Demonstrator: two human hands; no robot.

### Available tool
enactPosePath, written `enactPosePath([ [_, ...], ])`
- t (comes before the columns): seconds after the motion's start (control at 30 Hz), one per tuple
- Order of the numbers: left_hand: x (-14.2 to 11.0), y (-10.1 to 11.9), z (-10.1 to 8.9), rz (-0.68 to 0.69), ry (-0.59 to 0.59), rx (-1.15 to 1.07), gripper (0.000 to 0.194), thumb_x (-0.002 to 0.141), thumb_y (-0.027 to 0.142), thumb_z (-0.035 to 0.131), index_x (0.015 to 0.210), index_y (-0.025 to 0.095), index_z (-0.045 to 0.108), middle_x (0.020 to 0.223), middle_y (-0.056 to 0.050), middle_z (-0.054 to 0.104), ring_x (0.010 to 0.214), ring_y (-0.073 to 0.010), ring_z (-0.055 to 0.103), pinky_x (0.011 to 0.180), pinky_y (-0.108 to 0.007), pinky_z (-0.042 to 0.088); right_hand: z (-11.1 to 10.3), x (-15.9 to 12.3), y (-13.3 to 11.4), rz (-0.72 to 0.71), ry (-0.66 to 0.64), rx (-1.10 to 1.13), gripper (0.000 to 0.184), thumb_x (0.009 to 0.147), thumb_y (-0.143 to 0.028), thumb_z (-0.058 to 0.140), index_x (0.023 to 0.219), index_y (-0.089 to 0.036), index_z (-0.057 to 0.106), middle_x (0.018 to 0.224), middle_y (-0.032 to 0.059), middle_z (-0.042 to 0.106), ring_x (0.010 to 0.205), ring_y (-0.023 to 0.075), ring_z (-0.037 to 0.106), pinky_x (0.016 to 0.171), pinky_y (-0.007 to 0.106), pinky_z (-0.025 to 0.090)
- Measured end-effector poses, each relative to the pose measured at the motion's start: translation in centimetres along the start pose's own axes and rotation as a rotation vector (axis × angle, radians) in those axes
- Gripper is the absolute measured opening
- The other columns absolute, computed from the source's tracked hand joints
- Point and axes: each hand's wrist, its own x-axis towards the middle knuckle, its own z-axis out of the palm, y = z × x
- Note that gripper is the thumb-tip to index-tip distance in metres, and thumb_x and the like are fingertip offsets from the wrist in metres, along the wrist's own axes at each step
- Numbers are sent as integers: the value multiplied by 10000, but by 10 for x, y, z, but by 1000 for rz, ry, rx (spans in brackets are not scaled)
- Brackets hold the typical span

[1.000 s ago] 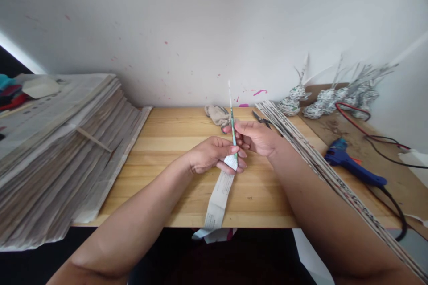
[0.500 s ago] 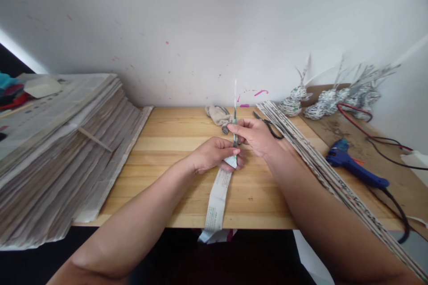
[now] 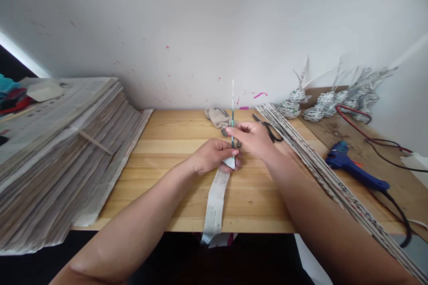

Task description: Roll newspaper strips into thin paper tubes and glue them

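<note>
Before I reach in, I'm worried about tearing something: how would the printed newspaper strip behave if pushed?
The newspaper strip probably flops, since its tail bends near the table edge. It likely tears easily, looking thin and narrow.

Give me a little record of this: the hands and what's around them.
Left hand: grips a thin paper tube near its lower end
Right hand: holds the tube higher up
Below left hand: newspaper strip
Left side: newspaper stack
Right side: long paper rods, blue glue gun
Back, middle to right: cloth, scissors, woven paper figures
Surface: wooden table
</note>
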Motion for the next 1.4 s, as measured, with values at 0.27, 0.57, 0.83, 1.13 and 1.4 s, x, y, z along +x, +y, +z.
enactPosePath([
  [0.27,-4,2,0,-44,-108,-79,405,771,467,733,947,102,713,843,-129,728,773,-200,706,678,-308,571,-3,3,2,231,-178,424,442,755,-603,678,854,-176,736,570,-26,481,499,89,415,427,226,241],
  [0.57,-7,1,-1,-68,-200,-112,380,803,427,711,991,97,709,873,-161,728,817,-240,716,694,-344,577,-9,7,8,309,-256,675,368,664,-478,811,786,-144,717,590,-27,509,494,61,427,401,191,222],
  [0.83,-3,-3,-1,-55,-138,-12,386,798,447,708,968,100,697,861,-131,718,794,-201,694,700,-321,556,-2,7,9,106,-92,262,413,767,-557,689,805,-147,725,544,-30,493,507,84,443,435,207,289],
  [1.13,-4,-1,1,-63,-141,15,393,795,458,705,965,105,697,863,-121,718,804,-196,690,713,-327,555,0,6,8,96,-85,244,452,757,-613,670,728,-162,662,545,-32,499,471,79,424,424,212,298],
  [1.4,-5,-1,-2,-49,-176,-49,365,815,431,695,980,104,700,859,-125,717,792,-199,697,705,-326,567,-9,18,27,37,134,-145,444,865,-582,530,831,-170,694,680,32,597,588,137,516,539,251,373],
])
